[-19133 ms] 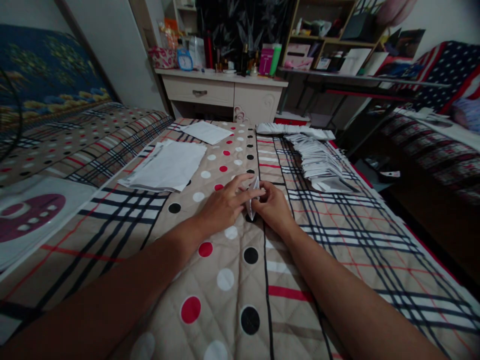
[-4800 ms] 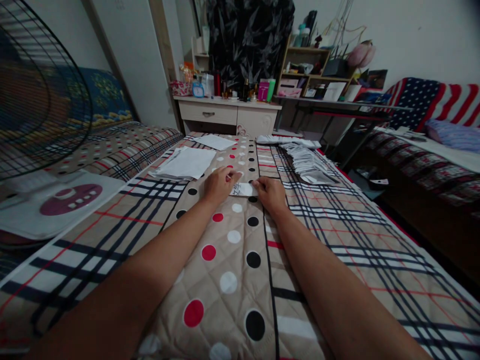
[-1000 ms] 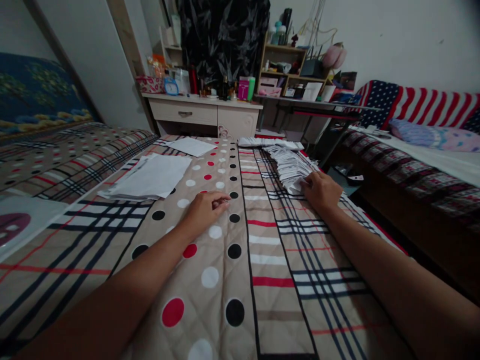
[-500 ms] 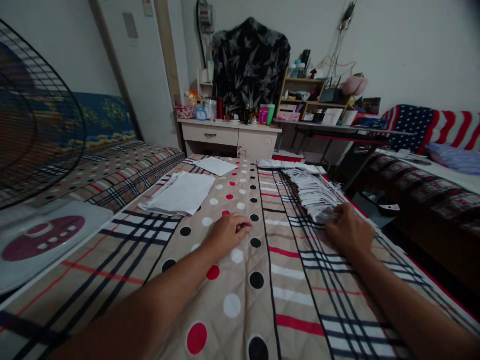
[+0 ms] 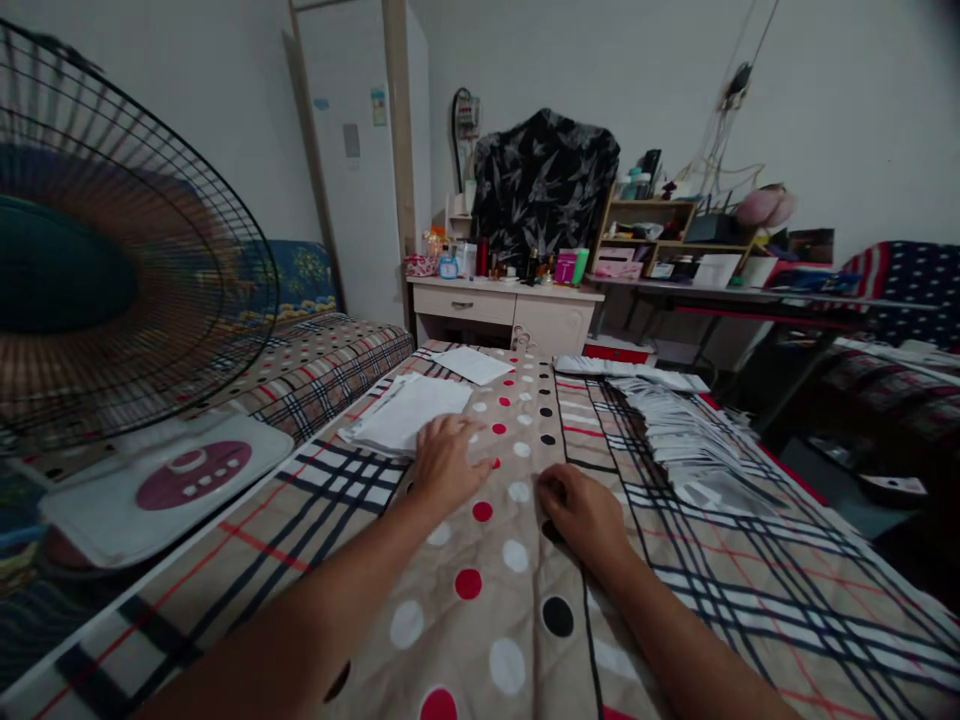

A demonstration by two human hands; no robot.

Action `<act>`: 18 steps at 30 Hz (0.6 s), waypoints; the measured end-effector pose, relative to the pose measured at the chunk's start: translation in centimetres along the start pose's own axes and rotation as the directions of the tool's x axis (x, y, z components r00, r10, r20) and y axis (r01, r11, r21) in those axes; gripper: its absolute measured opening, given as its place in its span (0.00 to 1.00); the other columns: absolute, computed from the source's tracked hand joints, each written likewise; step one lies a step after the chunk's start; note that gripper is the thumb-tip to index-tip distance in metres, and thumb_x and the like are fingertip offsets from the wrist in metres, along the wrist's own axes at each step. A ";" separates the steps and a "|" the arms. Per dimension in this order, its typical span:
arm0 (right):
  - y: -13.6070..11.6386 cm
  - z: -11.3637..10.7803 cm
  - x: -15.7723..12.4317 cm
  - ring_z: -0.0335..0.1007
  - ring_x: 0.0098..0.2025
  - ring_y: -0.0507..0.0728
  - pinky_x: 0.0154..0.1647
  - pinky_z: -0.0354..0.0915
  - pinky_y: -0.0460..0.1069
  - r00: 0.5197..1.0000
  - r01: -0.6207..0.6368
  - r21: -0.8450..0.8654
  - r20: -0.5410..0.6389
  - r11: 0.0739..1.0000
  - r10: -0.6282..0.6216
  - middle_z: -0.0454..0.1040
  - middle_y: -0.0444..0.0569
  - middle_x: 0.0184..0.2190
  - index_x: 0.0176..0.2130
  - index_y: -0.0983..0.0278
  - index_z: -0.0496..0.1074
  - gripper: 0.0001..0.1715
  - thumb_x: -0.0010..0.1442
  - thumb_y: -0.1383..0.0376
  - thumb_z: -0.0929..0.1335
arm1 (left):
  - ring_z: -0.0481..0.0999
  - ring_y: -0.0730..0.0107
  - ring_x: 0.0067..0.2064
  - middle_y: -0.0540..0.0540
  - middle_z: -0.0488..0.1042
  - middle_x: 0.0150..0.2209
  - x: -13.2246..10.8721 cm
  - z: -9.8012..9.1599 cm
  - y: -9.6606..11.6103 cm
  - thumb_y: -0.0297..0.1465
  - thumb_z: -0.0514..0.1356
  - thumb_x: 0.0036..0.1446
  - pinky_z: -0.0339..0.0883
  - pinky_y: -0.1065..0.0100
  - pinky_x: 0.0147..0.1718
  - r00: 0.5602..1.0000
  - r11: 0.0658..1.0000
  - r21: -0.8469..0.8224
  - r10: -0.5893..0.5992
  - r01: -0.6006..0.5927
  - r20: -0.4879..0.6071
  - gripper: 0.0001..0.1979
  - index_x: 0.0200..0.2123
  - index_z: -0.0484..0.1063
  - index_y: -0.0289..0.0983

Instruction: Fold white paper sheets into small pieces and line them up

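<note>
My left hand (image 5: 446, 465) lies flat on the quilted bedspread (image 5: 487, 620), fingers stretched out and touching the near edge of a stack of white paper sheets (image 5: 409, 412). My right hand (image 5: 581, 515) rests on the spread at the middle, fingers curled under, and I see nothing in it. A long row of small folded white paper pieces (image 5: 690, 450) runs along the right side of the bed, apart from both hands. A single white sheet (image 5: 472, 365) lies further back.
A standing fan (image 5: 112, 250) with a white base (image 5: 161, 485) fills the left side. A cluttered dresser (image 5: 506, 310) and a shelf (image 5: 660, 235) stand past the bed's far end. Beyond a dark gap on the right is another bed (image 5: 900, 370).
My right hand has left the row of folded pieces and come back to the middle. My left hand has slid forward onto the paper stack. The view has tilted up and left.
</note>
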State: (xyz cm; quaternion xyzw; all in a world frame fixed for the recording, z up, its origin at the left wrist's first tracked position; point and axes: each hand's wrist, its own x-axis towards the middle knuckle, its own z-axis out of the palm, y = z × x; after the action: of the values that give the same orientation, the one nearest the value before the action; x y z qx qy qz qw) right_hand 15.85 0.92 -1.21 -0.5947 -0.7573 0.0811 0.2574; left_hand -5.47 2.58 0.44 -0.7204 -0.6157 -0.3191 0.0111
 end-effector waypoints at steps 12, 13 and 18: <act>1.0 -0.3 -0.2 0.74 0.38 0.56 0.39 0.63 0.48 1.000 0.004 0.172 0.013 0.985 -0.006 0.80 0.48 0.36 0.37 0.61 0.77 0.12 0.54 0.70 0.66 | 0.57 0.51 0.67 0.35 0.57 0.67 2.8 -2.0 -10.1 0.49 0.60 0.48 0.50 0.56 0.65 0.869 0.998 0.034 0.023 -0.046 0.495 0.44 0.65 0.59 0.33; 1.0 -0.3 -0.2 0.74 0.38 0.56 0.38 0.63 0.48 1.000 0.001 0.175 0.019 0.985 -0.004 0.80 0.48 0.36 0.37 0.61 0.78 0.12 0.54 0.70 0.66 | 0.58 0.52 0.67 0.36 0.58 0.67 2.9 -2.1 -10.4 0.49 0.59 0.49 0.50 0.57 0.65 0.871 0.999 0.015 0.033 -0.046 0.490 0.43 0.64 0.61 0.33; 0.9 -0.5 -0.1 0.74 0.38 0.56 0.38 0.63 0.48 0.999 -0.013 0.181 0.035 0.983 0.007 0.80 0.48 0.35 0.37 0.61 0.78 0.12 0.55 0.69 0.66 | 0.64 0.53 0.64 0.41 0.68 0.61 3.6 -3.1 -11.4 0.51 0.60 0.48 0.52 0.58 0.64 0.872 0.990 -0.137 0.042 0.028 0.488 0.36 0.57 0.71 0.37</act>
State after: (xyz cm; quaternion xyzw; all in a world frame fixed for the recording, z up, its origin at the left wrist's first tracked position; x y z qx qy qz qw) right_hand 16.91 1.01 -1.24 -0.5711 -0.7481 0.1609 0.2971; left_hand -16.94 7.24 0.28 -0.7789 -0.5719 -0.1685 -0.1944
